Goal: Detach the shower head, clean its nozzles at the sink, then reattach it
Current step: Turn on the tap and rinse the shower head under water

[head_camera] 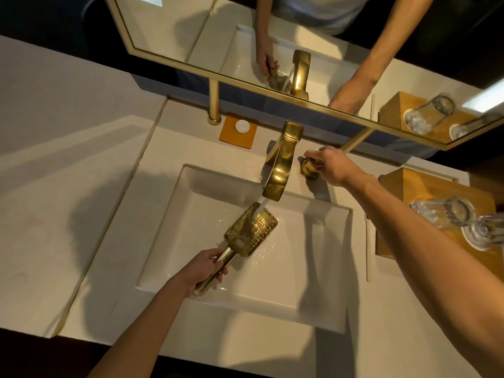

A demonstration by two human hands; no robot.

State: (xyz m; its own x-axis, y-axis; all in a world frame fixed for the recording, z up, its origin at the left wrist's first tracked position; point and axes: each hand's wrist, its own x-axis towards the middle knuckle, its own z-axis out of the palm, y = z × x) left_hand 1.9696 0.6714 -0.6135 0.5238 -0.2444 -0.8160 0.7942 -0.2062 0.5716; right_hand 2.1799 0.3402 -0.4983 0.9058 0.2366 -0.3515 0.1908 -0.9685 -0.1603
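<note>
Shower head (pixel 251 230): over the sink (pixel 174 214), nozzle face up, directly under the stream from the tap (pixel 282 170).
Left hand (pixel 203 268): fingers wrapped round the wet handle, well below the head.
Right hand (pixel 331 166): fingers closed on the tap knob (pixel 308 167).
Slip risk: the wet handle may twist or drop and knock the basin.
Splash risk: turning the knob further likely sprays water off the flat face onto the counter (pixel 81 214) and glasses (pixel 450 214).

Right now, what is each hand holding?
Left hand: grips the shower head by its handle.
Right hand: grips the tap handle.
</note>
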